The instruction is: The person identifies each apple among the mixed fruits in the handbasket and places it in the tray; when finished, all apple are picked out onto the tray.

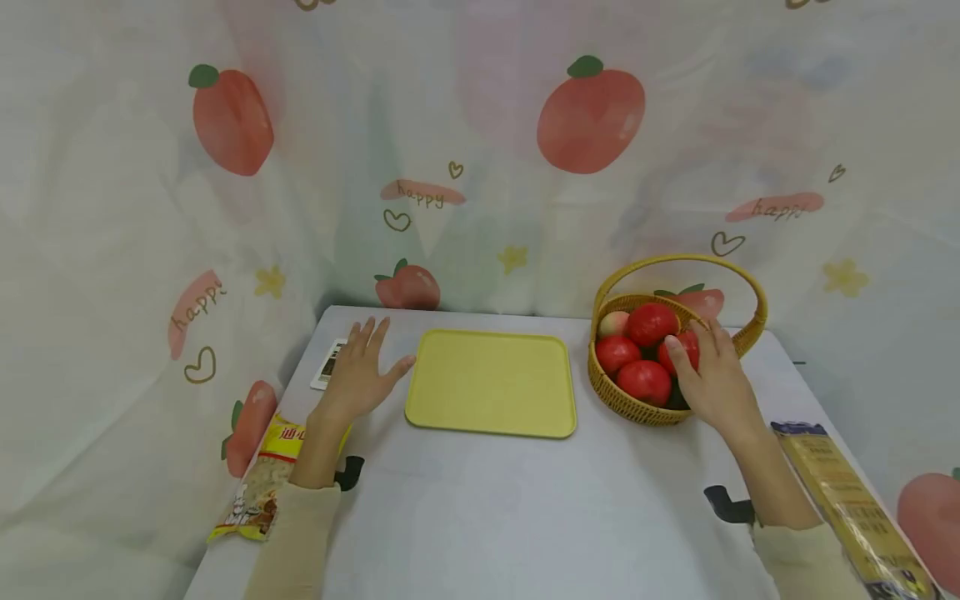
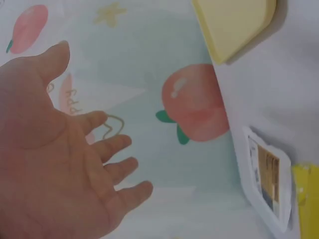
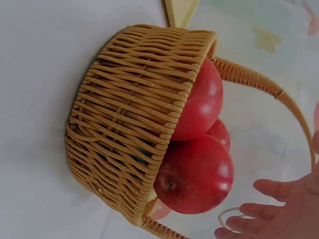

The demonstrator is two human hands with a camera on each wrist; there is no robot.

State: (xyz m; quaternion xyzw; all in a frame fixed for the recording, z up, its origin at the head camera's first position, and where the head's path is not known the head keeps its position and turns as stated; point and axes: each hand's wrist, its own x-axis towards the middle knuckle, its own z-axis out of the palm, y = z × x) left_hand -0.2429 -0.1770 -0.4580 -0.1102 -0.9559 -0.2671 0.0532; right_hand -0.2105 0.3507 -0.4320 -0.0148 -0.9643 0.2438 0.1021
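Red apples are heaped in a wicker basket near the worktop's far right corner; beside them the right hand is loosely extended, the left hand spread wide, nothing gripped.

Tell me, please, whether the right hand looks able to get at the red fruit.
Probably yes: the right hand is close to the red fruit, with nothing held, and the basket is open on top; its arched handle seems to leave room.
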